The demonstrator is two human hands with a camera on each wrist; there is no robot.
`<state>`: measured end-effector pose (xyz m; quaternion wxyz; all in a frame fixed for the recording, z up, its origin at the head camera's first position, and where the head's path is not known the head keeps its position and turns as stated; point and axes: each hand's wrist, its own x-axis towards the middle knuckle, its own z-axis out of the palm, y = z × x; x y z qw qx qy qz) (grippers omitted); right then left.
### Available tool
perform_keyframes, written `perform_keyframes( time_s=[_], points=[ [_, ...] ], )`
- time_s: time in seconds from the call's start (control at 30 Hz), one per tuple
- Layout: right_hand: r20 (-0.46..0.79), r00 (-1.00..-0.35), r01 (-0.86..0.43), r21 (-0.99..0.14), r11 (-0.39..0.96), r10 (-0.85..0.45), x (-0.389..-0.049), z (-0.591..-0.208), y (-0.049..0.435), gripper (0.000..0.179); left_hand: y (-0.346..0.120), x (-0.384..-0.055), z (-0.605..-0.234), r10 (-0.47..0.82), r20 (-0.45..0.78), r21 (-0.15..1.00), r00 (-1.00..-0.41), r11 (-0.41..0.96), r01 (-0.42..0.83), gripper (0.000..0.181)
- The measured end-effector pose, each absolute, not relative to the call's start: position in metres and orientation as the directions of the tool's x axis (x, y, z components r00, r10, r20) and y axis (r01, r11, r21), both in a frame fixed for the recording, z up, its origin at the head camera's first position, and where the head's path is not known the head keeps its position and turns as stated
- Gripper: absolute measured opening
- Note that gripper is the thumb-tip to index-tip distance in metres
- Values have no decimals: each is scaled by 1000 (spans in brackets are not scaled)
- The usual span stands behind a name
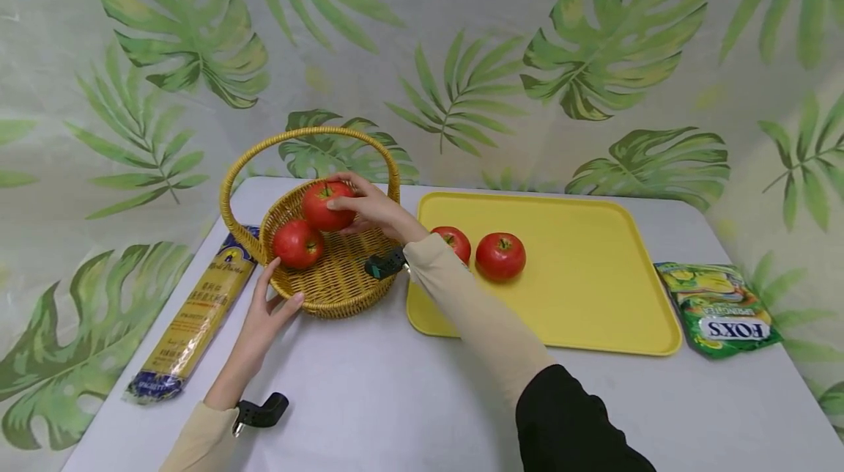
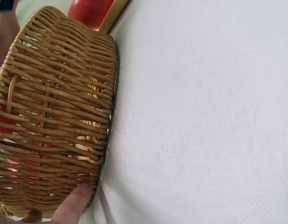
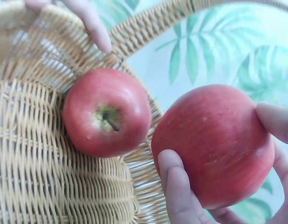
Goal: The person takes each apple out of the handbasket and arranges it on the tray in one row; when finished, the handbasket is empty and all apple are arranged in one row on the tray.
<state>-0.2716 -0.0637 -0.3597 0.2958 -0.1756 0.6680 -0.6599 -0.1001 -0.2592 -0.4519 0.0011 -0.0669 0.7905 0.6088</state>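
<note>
In the head view my right hand grips a red apple over the wicker basket. In the right wrist view its fingers and thumb are spread around that apple. Another apple lies inside the basket against its left wall, stem up. My left hand holds the basket's near left side. One of its fingers reaches over the rim, and a digit presses the outer weave in the left wrist view.
Right of the basket is a yellow tray with two apples, one in full view, the other partly behind my right sleeve. A spaghetti pack lies at left, a green FOX'S bag at right. The basket's tall handle arches above.
</note>
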Motion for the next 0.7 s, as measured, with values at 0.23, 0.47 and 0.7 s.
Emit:
perform_keyframes(
  time_s=[0.23,0.47,0.7],
  points=[
    [-112,-712,65,-993,94,-693,-261,-358,-22,47,-259,-100,-452,-106,-79,963,-991,249,-103,78],
    [-93,-682,7,-993,120,-725,-249,-353,29,45,-258,-98,-450,-104,-68,964,-992,248,-93,78],
    [-102,-715,-6,-988,152,-692,-241,-351,79,46,-258,-99,-450,-97,-69,963,-993,253,-92,78]
  ],
)
